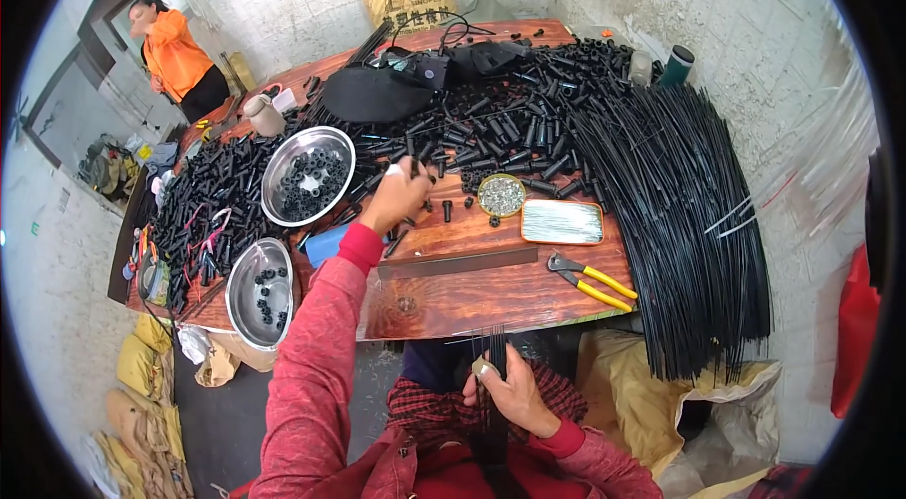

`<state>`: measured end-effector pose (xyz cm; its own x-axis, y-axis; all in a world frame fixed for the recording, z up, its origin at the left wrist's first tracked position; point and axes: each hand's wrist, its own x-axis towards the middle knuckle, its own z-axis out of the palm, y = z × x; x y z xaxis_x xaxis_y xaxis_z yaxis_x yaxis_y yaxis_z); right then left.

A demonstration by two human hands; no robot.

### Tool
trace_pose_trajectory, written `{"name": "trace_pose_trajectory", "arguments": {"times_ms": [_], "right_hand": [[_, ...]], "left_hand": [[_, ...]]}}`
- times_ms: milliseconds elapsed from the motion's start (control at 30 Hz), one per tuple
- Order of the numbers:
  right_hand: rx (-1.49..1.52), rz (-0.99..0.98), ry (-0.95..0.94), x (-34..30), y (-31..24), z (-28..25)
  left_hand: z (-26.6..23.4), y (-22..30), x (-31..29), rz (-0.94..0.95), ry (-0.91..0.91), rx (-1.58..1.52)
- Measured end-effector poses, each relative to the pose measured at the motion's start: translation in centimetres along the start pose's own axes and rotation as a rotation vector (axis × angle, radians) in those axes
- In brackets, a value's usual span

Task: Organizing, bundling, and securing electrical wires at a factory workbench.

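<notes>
My left hand point(398, 199) reaches over the table among loose black plastic tubes point(528, 129). Its fingers are bent and closed; whatever small dark piece they pinch is too hidden to name. Close to it are a steel bowl point(279, 174) of small black ring-like parts and a blue object point(332, 242) partly behind my forearm. Near my lap, my right hand point(517, 392) grips a bundle of thin black rods point(489, 442) upright, their tips fanning above the fingers. A small black tube point(447, 210) stands on the wood to the right of my left hand.
A second steel bowl point(247, 284) sits at the table's left front edge. Right of centre are a round dish of small metal pieces point(501, 195), a tray of thin pins point(562, 222) and yellow-handled pliers point(593, 283). Long black rods point(675, 225) overhang the right edge. A person in orange point(176, 51) stands behind.
</notes>
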<state>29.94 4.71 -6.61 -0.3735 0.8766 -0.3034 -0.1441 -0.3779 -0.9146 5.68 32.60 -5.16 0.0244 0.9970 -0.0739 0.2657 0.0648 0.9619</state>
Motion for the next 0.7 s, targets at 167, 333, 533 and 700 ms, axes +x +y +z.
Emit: {"name": "trace_pose_trajectory", "arguments": {"times_ms": [167,333,533,700], "right_hand": [[-0.019,-0.021,-0.021,-0.5,0.4,0.5],[0.021,-0.026,0.018,-1.1,0.8,0.9],[0.092,-0.068,0.003,-2.3,-0.9,1.4],[0.164,-0.097,-0.062,-3.0,-0.2,1.8]], "left_hand": [[1.4,-0.4,-3.1,0.806,0.016,0.866],[1.5,-2.2,-2.9,0.716,-0.068,0.964],[2.0,0.4,-8.1,0.625,0.047,0.466],[3.5,1.8,-22.4,-0.252,-0.116,-0.668]]}}
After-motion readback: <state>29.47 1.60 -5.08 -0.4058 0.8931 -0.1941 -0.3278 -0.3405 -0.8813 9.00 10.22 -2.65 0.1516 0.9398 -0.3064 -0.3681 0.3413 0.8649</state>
